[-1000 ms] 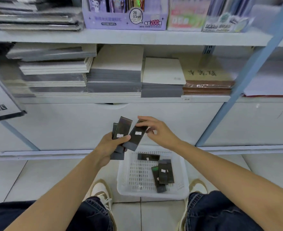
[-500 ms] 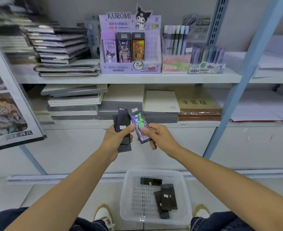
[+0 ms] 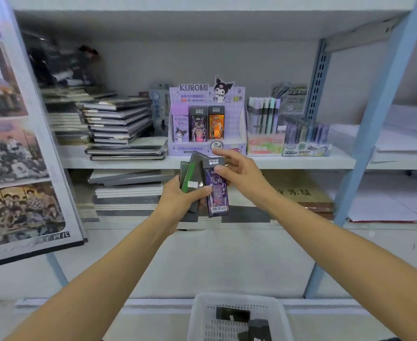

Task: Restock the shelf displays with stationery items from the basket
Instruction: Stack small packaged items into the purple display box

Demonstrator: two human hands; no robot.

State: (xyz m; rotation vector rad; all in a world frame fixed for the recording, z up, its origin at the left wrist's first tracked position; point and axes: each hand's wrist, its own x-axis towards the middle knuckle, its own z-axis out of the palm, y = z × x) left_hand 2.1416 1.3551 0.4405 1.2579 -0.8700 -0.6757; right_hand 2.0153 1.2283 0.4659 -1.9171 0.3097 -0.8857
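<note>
My left hand (image 3: pixel 180 200) grips a fan of several slim dark lead-refill packs (image 3: pixel 192 178) just below the middle shelf. My right hand (image 3: pixel 239 173) pinches the top of a purple pack (image 3: pixel 217 195) at the right of that fan, its printed face toward me. Directly behind the hands stands the purple Kuromi display box (image 3: pixel 237 114) on the shelf, with three packs upright in its left slots. The white mesh basket (image 3: pixel 200 313) sits on the floor at the bottom, with a few dark packs (image 3: pixel 232 313) inside.
Stacked notebooks (image 3: pixel 119 121) lie left of the display box. Pen displays (image 3: pixel 264 119) and a second pen box (image 3: pixel 305 139) stand to its right. A blue upright post (image 3: pixel 379 114) runs along the right. A large poster board (image 3: pixel 18 148) leans at the left. More paper stacks fill the lower shelf.
Both hands rose with the packs from over the basket up to the middle shelf. The purple pack turned its printed face toward me, and the view tilted upward.
</note>
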